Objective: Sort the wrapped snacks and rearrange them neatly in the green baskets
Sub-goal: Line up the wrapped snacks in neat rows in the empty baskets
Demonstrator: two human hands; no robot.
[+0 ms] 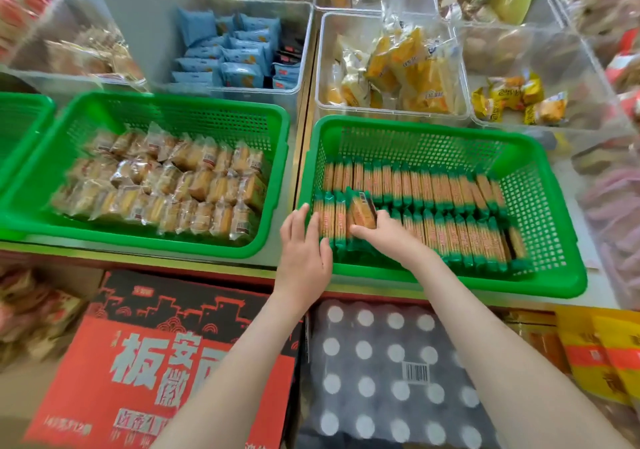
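A green basket [550, 275] on the right holds two neat rows of green-ended cracker packs [450, 185] standing on edge. My left hand [304, 244] lies at the basket's near left corner, straight fingers pressing against the leftmost packs of the front row. My right hand [384, 237] reaches into the front row and grips a tilted cracker pack [362, 211] that sticks up among the others. A second green basket [173, 105] on the left is filled with clear-wrapped golden cakes [166, 182] in rough rows.
Clear bins behind hold blue packets [228, 53], yellow snacks [408, 67] and small yellow packs [512, 98]. Another green basket's edge [20, 109] shows far left. Below the shelf sit a red-and-black carton [166, 362] and a shrink-wrapped bottle pack [381, 362].
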